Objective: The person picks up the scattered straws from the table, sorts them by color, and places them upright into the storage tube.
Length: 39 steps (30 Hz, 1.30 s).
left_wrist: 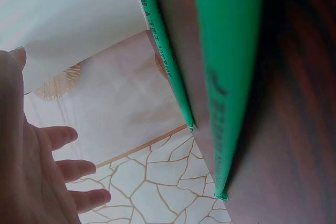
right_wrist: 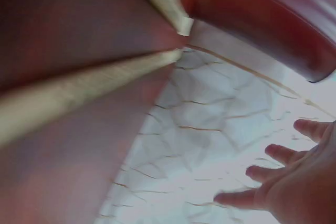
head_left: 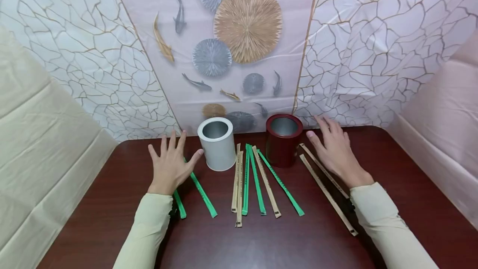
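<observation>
My left hand (head_left: pixel 169 167), fingers spread, hovers over two green paper-wrapped sticks (head_left: pixel 203 194) left of the white can (head_left: pixel 219 148). In the left wrist view these green wrappers (left_wrist: pixel 163 45) carry dark print and lie beneath the palm. My right hand (head_left: pixel 337 150) is spread beside the dark red can (head_left: pixel 282 148), above two brown paper-wrapped sticks (head_left: pixel 328 196). The right wrist view shows the red can (right_wrist: pixel 273 19) beyond the brown wrappers (right_wrist: pixel 89 85). Neither hand holds anything. Both cans stand upright with open tops.
Between the hands, several green (head_left: pixel 278 182) and brown wrapped sticks (head_left: pixel 266 182) lie lengthwise on the dark wooden table (head_left: pixel 209 244), their far ends near the cans. A patterned cloth backdrop (head_left: pixel 246 86) rises behind the table. Pale cloth walls (head_left: pixel 37 136) flank both sides.
</observation>
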Available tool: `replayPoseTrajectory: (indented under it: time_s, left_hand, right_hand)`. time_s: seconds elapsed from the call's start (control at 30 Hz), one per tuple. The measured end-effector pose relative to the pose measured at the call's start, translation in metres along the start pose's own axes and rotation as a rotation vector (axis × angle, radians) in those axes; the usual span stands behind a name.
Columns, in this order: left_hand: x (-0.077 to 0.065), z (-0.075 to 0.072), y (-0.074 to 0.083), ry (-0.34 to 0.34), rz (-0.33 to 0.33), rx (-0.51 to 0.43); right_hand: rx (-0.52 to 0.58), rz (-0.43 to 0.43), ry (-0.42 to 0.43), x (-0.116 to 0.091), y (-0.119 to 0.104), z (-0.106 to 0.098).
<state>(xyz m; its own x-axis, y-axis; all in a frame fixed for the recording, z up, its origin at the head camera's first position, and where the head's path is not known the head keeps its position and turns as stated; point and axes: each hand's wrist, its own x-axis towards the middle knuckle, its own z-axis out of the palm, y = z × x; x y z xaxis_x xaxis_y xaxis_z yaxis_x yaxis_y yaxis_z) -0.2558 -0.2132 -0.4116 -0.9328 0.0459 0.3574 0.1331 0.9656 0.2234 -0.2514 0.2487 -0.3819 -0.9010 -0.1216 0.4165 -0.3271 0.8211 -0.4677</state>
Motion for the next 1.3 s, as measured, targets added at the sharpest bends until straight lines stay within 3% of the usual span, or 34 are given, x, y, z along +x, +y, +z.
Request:
replayPoseTrajectory:
  time_s: [0.13, 0.3, 0.57, 0.77, 0.93, 1.07, 1.2, 1.3]
  left_hand:
    - [0.001, -0.001, 0.001, -0.004, -0.003, 0.014]
    - [0.002, -0.002, 0.003, -0.020, 0.002, 0.019]
    - [0.000, -0.001, 0.005, -0.016, 0.015, -0.017]
    - [0.003, 0.000, 0.012, -0.030, 0.033, -0.081]
    - [0.005, -0.005, 0.017, -0.031, 0.034, -0.186]
    - [0.002, -0.019, 0.020, -0.061, -0.018, -0.259]
    - [-0.005, -0.040, 0.022, -0.106, -0.129, -0.243]
    - [-0.011, -0.052, 0.014, -0.159, -0.202, -0.229]
  right_hand:
    - [0.024, -0.085, 0.000, 0.015, -0.017, -0.014]
    - [0.020, -0.111, -0.117, 0.035, -0.035, -0.022]
    - [0.003, -0.124, -0.298, 0.068, -0.045, 0.001]
    - [0.021, -0.125, -0.320, 0.073, -0.041, 0.016]
    - [0.046, -0.139, -0.302, 0.072, -0.039, 0.022]
    - [0.089, -0.128, -0.257, 0.072, -0.035, 0.029]
    - [0.143, -0.112, -0.207, 0.071, -0.032, 0.035]
    - [0.169, -0.115, -0.179, 0.071, -0.032, 0.038]
